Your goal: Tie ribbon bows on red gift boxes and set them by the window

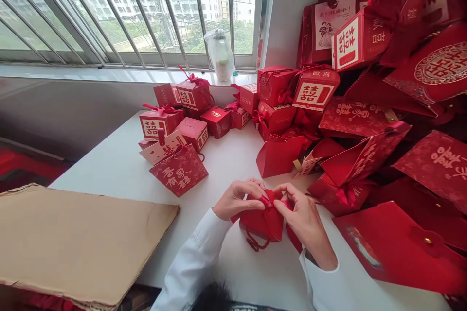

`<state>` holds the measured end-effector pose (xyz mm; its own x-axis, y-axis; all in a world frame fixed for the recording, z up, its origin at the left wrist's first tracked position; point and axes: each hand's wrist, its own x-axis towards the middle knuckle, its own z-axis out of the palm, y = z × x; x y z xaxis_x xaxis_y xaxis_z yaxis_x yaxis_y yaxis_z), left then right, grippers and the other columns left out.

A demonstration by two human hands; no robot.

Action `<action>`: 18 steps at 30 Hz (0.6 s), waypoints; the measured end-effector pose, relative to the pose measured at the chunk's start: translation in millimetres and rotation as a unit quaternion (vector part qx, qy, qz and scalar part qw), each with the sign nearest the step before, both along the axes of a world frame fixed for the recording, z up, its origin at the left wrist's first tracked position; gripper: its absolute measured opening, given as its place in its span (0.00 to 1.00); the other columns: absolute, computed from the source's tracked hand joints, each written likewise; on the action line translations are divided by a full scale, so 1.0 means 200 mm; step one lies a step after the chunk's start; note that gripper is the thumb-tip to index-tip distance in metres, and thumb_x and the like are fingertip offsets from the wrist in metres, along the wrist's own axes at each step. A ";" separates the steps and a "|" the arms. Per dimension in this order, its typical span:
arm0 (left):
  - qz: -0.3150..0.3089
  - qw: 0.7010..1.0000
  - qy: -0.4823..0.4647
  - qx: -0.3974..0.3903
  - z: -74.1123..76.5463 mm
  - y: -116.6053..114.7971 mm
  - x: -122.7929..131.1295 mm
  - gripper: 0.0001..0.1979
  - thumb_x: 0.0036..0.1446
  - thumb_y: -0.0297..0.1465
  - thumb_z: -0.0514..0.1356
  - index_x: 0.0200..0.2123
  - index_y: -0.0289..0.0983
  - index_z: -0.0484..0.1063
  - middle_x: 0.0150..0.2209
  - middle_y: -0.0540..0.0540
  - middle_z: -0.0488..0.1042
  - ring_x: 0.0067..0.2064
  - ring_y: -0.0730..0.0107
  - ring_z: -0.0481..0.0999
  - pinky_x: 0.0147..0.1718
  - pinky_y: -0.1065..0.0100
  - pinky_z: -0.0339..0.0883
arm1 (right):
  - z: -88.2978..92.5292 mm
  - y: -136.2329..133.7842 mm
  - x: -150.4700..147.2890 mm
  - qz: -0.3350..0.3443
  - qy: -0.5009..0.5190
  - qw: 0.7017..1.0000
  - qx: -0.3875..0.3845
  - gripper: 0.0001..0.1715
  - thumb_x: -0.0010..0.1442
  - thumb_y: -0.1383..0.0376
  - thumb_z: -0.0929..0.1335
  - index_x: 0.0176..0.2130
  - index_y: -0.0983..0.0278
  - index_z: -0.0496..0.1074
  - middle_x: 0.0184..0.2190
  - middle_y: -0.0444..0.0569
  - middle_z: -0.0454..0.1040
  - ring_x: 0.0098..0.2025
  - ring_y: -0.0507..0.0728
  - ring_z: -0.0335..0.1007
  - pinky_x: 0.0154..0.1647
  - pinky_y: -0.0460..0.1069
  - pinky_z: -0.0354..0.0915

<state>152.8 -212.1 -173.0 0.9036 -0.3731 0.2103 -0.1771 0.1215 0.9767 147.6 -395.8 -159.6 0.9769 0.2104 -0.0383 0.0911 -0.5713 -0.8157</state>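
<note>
A small red gift box (pixel 260 224) stands on the white table (pixel 233 165) close in front of me, a dark red cord loop hanging at its near side. On top of it lies a red ribbon (pixel 269 202). My left hand (pixel 242 198) pinches the ribbon from the left between thumb and forefinger. From the right, my right hand (pixel 297 209) pinches the ribbon too, the fingertips of both hands almost meeting over the box. One ribbon tail hangs down beside the box under my right hand.
A big pile of red gift boxes and bags (pixel 359 150) fills the right side. Several finished-looking red boxes (pixel 191 131) stand at the back left. A cardboard sheet (pixel 73 243) juts over the left edge. A plastic-wrapped cup (pixel 222 60) stands on the windowsill (pixel 146 75).
</note>
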 end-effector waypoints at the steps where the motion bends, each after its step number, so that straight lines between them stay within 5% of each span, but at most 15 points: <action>1: -0.005 1.000 -0.006 0.001 0.00 0.00 0.00 0.14 0.47 0.43 0.68 0.24 0.37 0.81 0.27 0.41 0.79 0.43 0.59 0.70 0.48 0.56 0.62 | 0.00 0.00 0.00 0.001 0.003 1.000 0.000 0.10 0.52 0.62 0.63 0.35 0.61 0.70 0.20 0.40 0.66 0.22 0.51 0.60 0.26 0.44 0.57; 10: -0.026 0.997 -0.058 0.039 0.00 0.01 0.01 0.11 0.49 0.41 0.67 0.29 0.39 0.82 0.28 0.41 0.80 0.46 0.57 0.72 0.51 0.56 0.61 | 0.01 -0.01 0.00 0.006 0.009 1.000 0.001 0.10 0.52 0.62 0.63 0.35 0.61 0.70 0.20 0.39 0.66 0.23 0.51 0.61 0.26 0.44 0.57; 18: 0.015 1.000 -0.026 -0.009 -0.02 0.00 -0.01 0.11 0.51 0.38 0.66 0.32 0.37 0.82 0.30 0.40 0.79 0.46 0.59 0.70 0.48 0.58 0.64 | 0.01 -0.01 0.00 0.008 0.003 1.000 0.007 0.09 0.53 0.61 0.63 0.35 0.61 0.70 0.20 0.39 0.65 0.23 0.51 0.61 0.27 0.44 0.58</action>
<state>151.0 -212.3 -176.3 0.9021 -0.3418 0.2634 -0.2313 0.1322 0.9639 147.1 -397.5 -157.4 0.9732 0.2262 -0.0415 0.0946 -0.5583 -0.8242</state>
